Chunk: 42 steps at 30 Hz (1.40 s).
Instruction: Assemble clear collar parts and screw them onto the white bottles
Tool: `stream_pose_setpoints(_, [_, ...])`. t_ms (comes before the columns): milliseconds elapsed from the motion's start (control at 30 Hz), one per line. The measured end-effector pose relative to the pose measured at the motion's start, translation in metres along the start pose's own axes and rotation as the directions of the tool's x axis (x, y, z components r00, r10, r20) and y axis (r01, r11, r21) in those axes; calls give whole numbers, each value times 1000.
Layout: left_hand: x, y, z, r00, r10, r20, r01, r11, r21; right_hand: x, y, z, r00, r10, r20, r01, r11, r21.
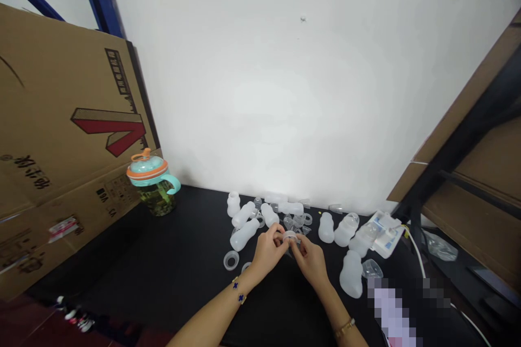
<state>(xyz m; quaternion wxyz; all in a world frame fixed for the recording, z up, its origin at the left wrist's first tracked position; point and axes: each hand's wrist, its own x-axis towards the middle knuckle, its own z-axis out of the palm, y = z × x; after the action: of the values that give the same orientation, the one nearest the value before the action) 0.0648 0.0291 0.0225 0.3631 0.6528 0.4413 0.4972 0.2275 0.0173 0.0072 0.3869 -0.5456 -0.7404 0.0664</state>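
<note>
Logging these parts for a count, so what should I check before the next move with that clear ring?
1. The left hand and right hand both on the clear plastic ring: ok.
2. The ring's inner side showing: fingers cover it: cannot tell.
3. A second ring lying flat on the black table: ok.
4. The upright frosted plastic bottle apart from the right hand: ok.
5. Lower right of the table: under a pixelated patch: cannot tell.
</note>
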Motion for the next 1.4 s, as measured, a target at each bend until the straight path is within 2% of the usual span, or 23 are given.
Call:
stream_pose_setpoints(333, [-1,0,0,1000,12,-12,-11,1000,13,0,0,0,1000,4,13,-4,1000,10])
stream_pose_setpoints(633, [-1,4,-2,999,32,37,-30,998,-59,-1,-6,-4,999,39,6,-40,994,103])
stream_pose_setpoints(1000, [-1,3,-2,1000,27,-11,-28,995,-95,1,-9,-5,996,85,38,-90,986,138])
stream_pose_setpoints(1233, [-2,6,0,1000,2,-18,-3,998,-61,2,-17,-11,994,68,84,-81,985,154])
stream_pose_setpoints(1400, [-4,6,0,999,30,-18,-30,999,21,0,-15,-11,994,67,91,-80,986,149])
